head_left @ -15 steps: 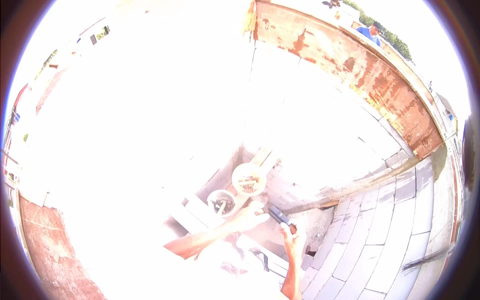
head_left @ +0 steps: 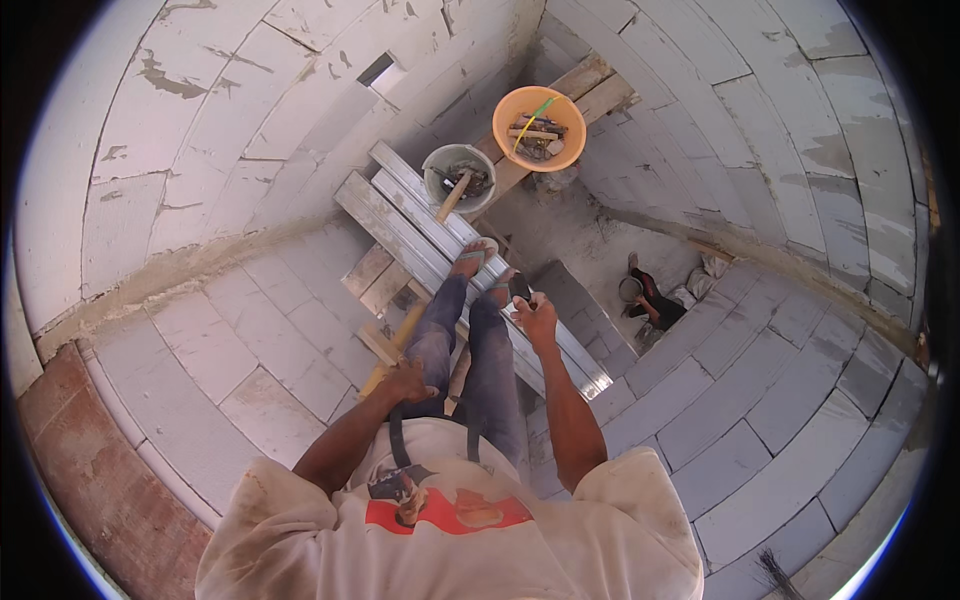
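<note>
My right hand (head_left: 535,322) grips a dark oblong object (head_left: 520,287) whose kind I cannot make out, above a stack of long metal channels (head_left: 582,367). My left hand (head_left: 408,381) is by my left thigh, fingers curled; I cannot tell what, if anything, is in it. My sandalled feet stand on the channels, laid over wooden planks (head_left: 365,271). Beyond them are a pale bucket (head_left: 441,169) with tools, a wooden handle sticking out, and an orange basin (head_left: 568,141) holding tools and debris.
Pale block walls (head_left: 200,110) surround me. Below at the right, a crouching person (head_left: 660,310) in dark clothing is beside a round container on the rough floor (head_left: 605,255). A reddish board (head_left: 120,460) lines the lower left edge.
The glare has gone. The view has tilted, so buckets and walls sit higher. My left hand has drawn back from near my right hand to my thigh. The worker in blue has left view.
</note>
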Motion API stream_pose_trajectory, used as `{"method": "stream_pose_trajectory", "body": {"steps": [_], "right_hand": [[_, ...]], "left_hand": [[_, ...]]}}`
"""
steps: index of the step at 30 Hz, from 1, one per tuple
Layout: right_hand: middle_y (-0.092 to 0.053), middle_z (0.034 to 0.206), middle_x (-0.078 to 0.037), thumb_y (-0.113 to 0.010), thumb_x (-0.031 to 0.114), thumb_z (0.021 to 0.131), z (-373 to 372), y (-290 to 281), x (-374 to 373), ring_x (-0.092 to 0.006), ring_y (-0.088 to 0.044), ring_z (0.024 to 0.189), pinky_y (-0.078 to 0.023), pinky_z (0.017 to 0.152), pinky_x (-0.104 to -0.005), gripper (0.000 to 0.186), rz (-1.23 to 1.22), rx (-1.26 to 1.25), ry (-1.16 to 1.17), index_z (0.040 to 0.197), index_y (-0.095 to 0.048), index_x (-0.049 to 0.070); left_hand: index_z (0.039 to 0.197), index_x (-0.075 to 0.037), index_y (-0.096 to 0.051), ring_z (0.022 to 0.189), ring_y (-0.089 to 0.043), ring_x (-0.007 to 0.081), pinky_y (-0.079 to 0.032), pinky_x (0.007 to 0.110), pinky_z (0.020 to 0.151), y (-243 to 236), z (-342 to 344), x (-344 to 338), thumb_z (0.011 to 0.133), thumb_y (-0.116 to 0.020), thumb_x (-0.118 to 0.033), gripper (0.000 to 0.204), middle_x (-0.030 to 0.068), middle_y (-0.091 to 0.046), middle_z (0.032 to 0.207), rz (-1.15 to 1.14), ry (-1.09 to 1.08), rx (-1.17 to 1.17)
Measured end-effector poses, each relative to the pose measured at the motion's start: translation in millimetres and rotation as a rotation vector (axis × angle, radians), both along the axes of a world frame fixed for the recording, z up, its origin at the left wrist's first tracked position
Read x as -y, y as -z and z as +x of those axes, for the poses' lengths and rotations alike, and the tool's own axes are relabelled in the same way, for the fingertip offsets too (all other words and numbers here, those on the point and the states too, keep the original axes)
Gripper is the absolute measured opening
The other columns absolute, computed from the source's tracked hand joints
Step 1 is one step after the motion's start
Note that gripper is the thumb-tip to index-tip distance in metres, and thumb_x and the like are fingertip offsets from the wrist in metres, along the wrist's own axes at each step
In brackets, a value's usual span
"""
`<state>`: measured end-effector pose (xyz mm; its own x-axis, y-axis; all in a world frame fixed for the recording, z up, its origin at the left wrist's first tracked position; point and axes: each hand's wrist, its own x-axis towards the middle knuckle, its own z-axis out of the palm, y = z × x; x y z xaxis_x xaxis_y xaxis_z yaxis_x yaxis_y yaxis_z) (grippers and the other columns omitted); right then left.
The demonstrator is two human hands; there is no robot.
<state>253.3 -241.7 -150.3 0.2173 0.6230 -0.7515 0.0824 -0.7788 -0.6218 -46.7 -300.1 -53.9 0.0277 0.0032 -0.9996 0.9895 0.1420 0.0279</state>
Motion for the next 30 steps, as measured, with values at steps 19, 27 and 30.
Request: {"method": "stream_pose_trajectory", "body": {"steps": [19,27,30], "right_hand": [[-0.07,0.085,-0.02,-0.079,0.015,0.088,-159.9,395.1,-275.8,-0.0376,-0.072,0.082,-0.055,0.077,-0.0474,0.023,0.377,0.465,-0.678,0.096,-0.064,-0.001],[-0.066,0.121,-0.028,-0.077,0.012,0.085,-163.8,422.7,-263.2,-0.0457,-0.063,0.118,-0.05,0.104,-0.0492,0.055,0.311,0.625,-0.514,0.135,-0.056,0.002],[-0.063,0.128,-0.028,-0.078,0.016,0.087,-160.5,439.7,-257.7,-0.0451,-0.063,0.119,-0.048,0.105,-0.0521,0.072,0.211,0.973,-0.388,0.149,-0.043,0.002]], "left_hand": [[0.134,0.005,-0.05,0.125,-0.054,0.0432,-0.044,0.055,0.107,222.1,-23.7,-29.2,0.084,-0.078,-0.039,0.072,0.0236,-0.054,0.133,0.606,-0.537,-0.289],[0.13,0.003,-0.051,0.124,-0.055,0.0434,-0.044,0.057,0.106,225.8,-42.2,-34.9,0.084,-0.078,-0.039,0.067,0.0239,-0.055,0.131,0.554,-0.592,-0.305],[0.129,0.002,-0.052,0.123,-0.055,0.0428,-0.045,0.056,0.105,225.2,-50.5,-40.4,0.084,-0.078,-0.039,0.066,0.0233,-0.055,0.13,0.552,-0.597,-0.303]]}}
